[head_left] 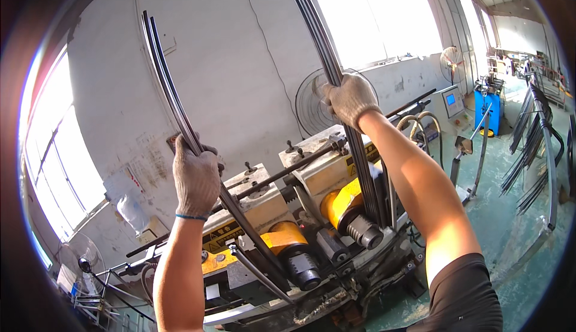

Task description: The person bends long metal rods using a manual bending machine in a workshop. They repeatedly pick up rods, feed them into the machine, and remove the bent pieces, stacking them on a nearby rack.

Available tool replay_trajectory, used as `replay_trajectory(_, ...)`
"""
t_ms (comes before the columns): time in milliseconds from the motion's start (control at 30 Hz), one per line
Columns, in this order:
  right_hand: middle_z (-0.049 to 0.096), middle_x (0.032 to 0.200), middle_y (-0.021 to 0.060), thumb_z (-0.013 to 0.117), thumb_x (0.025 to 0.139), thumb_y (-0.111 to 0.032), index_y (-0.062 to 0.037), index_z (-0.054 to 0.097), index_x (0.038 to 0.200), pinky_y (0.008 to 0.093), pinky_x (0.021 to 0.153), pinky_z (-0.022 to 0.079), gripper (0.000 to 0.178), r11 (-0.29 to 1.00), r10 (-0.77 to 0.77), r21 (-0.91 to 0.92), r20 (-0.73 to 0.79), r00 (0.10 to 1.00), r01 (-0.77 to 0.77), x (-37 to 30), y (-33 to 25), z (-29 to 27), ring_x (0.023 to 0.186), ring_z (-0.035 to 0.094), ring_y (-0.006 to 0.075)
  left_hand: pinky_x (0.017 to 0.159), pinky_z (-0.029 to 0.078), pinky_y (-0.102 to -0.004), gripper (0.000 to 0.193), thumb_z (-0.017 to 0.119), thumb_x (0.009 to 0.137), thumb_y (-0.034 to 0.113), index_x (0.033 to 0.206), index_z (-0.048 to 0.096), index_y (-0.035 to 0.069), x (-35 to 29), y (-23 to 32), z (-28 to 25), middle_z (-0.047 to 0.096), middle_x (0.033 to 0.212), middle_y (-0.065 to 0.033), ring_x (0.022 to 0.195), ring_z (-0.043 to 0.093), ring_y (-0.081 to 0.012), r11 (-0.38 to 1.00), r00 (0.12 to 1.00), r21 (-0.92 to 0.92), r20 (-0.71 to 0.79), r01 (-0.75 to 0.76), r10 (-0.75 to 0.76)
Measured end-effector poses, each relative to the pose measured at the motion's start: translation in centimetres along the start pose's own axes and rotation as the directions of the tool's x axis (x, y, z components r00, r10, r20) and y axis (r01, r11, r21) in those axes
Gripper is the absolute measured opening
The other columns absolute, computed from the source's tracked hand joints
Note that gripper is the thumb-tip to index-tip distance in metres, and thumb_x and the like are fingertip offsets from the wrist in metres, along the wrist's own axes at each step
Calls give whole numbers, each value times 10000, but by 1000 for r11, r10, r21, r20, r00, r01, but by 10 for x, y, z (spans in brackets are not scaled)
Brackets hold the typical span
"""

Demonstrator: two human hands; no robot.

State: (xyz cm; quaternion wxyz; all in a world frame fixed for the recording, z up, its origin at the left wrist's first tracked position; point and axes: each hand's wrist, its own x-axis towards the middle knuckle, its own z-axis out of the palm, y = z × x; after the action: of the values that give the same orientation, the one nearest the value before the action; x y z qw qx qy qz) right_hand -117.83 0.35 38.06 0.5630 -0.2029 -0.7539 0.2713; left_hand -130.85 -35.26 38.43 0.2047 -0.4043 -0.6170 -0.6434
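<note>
My left hand (197,176), in a grey knit glove, is closed around a few long dark metal bars (162,71) that stand tilted, their upper ends leaning left. My right hand (353,99), gloved the same way and raised higher, grips a thicker bundle of similar metal bars (313,23). Both sets run down to the front of a machine (324,169) with pale blocks and yellow parts. The left bars end beside one black threaded roller (302,267). Lower ends of the right bundle come down next to another threaded roller (364,231). My fingers partly hide the bars.
A large round fan (309,101) stands behind the machine by the white wall. To the right are a control box with a screen (452,100), a blue cabinet (487,111) and a rack hung with dark strips (528,134). Hoses (429,119) loop near my right forearm.
</note>
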Motion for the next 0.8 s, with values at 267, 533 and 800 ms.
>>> replay_trajectory(267, 785, 790, 107, 751, 1047, -226, 50, 737, 996, 276, 565, 598, 282, 991, 64, 115, 39, 997, -68, -23, 0, -2, 618, 729, 136, 599, 557, -299, 342, 570, 964, -27, 1302, 549, 11, -17, -6, -6, 656, 875, -55, 681, 660, -149, 997, 998, 66, 39, 39, -42)
replay_trajectory(533, 787, 771, 97, 699, 1076, -265, -16, 774, 922, 260, 591, 599, 302, 1000, 12, 8, 66, 998, -13, -11, 9, 4, 670, 746, 124, 597, 598, -305, 153, 607, 1015, 36, 1152, 609, -29, -14, -22, -11, 723, 862, -108, 684, 730, -167, 972, 985, 197, 135, -130, 105)
replay_trajectory(800, 842, 929, 105, 651, 1040, -257, -110, 774, 1130, 428, 854, 616, 212, 113, -412, -818, 479, 775, 565, -15, 21, 16, 971, 821, 283, 771, 617, -316, 358, 644, 1084, 261, 1220, 732, -58, -8, -42, -33, 801, 961, -166, 866, 783, -200, 784, 965, 583, 252, -214, 76)
